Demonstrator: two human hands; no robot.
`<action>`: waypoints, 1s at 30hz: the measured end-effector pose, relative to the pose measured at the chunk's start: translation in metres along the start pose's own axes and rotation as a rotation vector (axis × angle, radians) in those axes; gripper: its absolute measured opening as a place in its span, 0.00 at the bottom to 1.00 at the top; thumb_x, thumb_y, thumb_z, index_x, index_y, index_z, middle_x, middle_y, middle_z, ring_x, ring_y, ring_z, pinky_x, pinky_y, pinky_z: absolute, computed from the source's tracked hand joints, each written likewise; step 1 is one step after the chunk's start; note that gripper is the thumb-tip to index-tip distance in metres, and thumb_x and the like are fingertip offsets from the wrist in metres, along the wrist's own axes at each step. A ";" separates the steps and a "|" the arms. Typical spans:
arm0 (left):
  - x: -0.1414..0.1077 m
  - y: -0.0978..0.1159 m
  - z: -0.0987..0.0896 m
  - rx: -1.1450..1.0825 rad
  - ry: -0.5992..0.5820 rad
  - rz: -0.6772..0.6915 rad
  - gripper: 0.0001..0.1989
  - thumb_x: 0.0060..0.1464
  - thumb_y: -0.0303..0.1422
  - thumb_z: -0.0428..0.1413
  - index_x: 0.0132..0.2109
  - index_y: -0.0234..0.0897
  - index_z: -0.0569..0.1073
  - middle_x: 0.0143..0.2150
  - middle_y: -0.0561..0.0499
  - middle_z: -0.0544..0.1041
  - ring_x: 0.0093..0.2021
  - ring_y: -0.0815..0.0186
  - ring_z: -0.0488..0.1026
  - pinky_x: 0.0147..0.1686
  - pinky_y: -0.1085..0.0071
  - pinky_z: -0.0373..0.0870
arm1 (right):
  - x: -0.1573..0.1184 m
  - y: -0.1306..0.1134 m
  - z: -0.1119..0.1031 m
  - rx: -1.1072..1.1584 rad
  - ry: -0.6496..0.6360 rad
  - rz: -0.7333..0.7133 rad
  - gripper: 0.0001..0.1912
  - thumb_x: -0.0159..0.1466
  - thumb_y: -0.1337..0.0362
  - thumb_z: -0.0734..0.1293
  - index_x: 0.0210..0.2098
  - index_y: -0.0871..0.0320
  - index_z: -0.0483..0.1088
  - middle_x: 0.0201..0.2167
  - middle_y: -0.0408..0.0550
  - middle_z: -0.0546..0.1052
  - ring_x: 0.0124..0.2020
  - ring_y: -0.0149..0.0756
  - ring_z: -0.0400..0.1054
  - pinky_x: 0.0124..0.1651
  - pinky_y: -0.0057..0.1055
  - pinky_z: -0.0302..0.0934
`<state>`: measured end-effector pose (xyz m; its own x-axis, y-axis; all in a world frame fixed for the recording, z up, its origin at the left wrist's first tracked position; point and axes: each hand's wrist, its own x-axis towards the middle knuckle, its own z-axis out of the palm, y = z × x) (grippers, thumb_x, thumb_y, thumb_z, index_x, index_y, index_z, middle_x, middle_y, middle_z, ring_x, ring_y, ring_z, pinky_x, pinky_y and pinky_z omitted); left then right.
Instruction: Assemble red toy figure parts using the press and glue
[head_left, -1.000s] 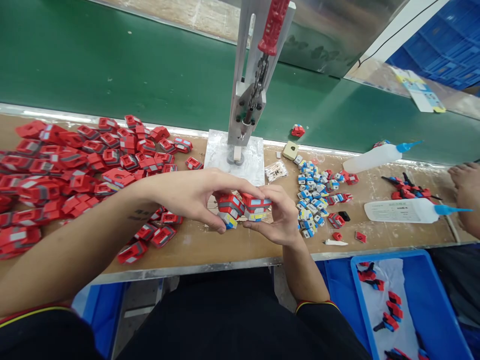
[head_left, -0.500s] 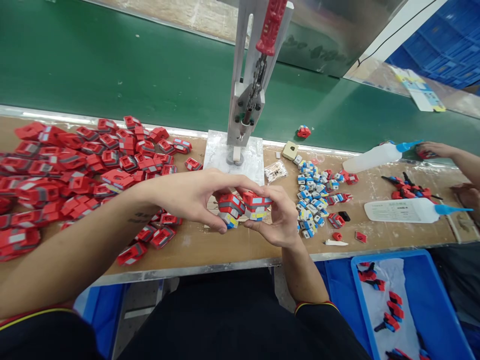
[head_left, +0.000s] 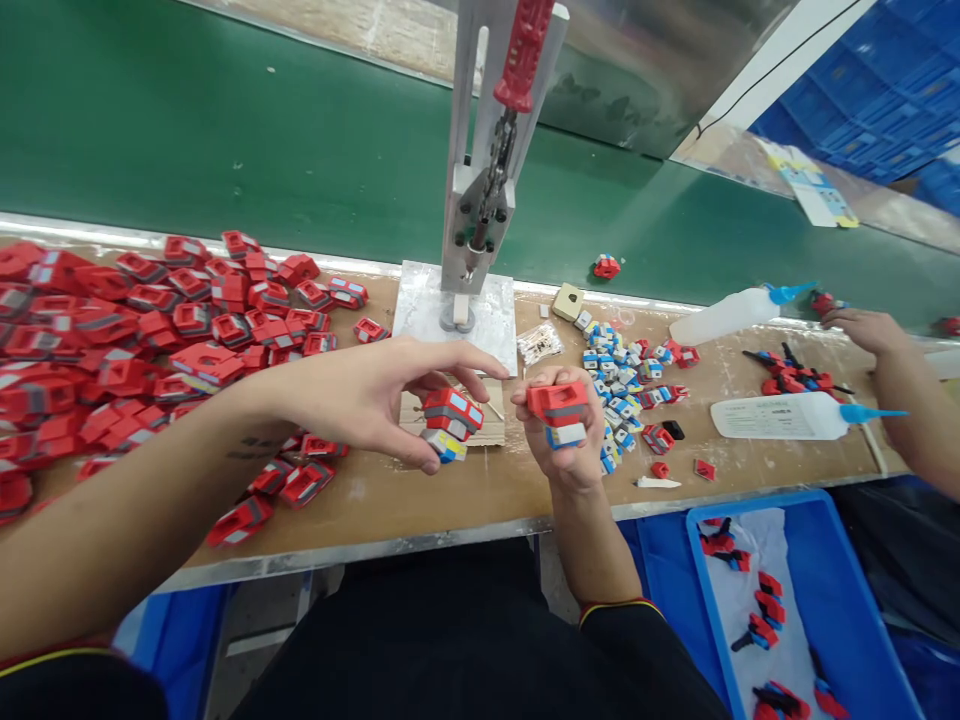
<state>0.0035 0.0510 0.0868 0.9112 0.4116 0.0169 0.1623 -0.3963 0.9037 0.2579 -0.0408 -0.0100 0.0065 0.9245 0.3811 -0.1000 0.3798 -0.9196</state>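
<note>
My left hand [head_left: 367,395] holds a red toy vehicle part [head_left: 453,412] with grey sides and a white, yellow and blue lower piece, between thumb and fingers. Beside it, my right hand [head_left: 576,468] grips a second red toy part [head_left: 558,404] with a white and blue lower piece, its top facing up. The two parts are apart, held above the bench. Behind my left fingers lies a small wooden board [head_left: 491,425], partly covered. Beyond the hands stands a lever press [head_left: 476,215] with a red handle on a metal base plate [head_left: 491,330].
Red toy parts [head_left: 112,320] lie heaped at the left. Small blue and white pieces [head_left: 619,375], cotton swabs [head_left: 540,343] and two glue bottles [head_left: 780,417] are to the right. A blue tray [head_left: 847,590] sits below the edge. A co-worker's hand [head_left: 862,325] is at far right.
My hands have moved apart, each keeping one toy part. The right-hand part has turned so its red top shows. The co-worker's hand has shifted, and the view has moved slightly.
</note>
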 end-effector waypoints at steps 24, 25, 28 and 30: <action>-0.009 -0.054 0.011 -0.430 0.581 -0.131 0.22 0.50 0.28 0.73 0.54 0.40 0.84 0.50 0.45 0.88 0.44 0.61 0.86 0.41 0.68 0.85 | -0.013 0.002 -0.032 0.302 0.281 0.217 0.36 0.52 0.28 0.76 0.51 0.43 0.80 0.48 0.52 0.81 0.37 0.42 0.71 0.40 0.43 0.72; -0.008 -0.055 0.013 -0.443 0.613 -0.142 0.21 0.52 0.29 0.72 0.54 0.40 0.84 0.50 0.45 0.88 0.45 0.62 0.85 0.41 0.69 0.85 | -0.013 0.004 -0.032 0.288 0.268 0.209 0.36 0.53 0.28 0.75 0.51 0.43 0.79 0.47 0.52 0.81 0.38 0.43 0.72 0.41 0.43 0.73; -0.005 -0.060 0.019 -0.512 0.620 -0.173 0.21 0.54 0.32 0.72 0.54 0.38 0.83 0.52 0.42 0.87 0.47 0.59 0.86 0.43 0.66 0.85 | -0.011 0.011 -0.033 0.209 0.249 0.196 0.35 0.55 0.28 0.74 0.50 0.46 0.77 0.41 0.52 0.80 0.38 0.45 0.74 0.42 0.45 0.73; -0.004 -0.064 0.024 -0.559 0.623 -0.163 0.25 0.51 0.35 0.74 0.56 0.38 0.82 0.54 0.41 0.87 0.49 0.55 0.86 0.45 0.62 0.87 | -0.010 0.015 -0.035 0.110 0.236 0.177 0.35 0.56 0.29 0.74 0.51 0.46 0.74 0.39 0.50 0.80 0.39 0.46 0.75 0.42 0.44 0.73</action>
<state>-0.0013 0.0551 0.0187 0.4911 0.8698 -0.0476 -0.0871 0.1034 0.9908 0.2914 -0.0435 -0.0311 0.2093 0.9627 0.1716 -0.2272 0.2186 -0.9490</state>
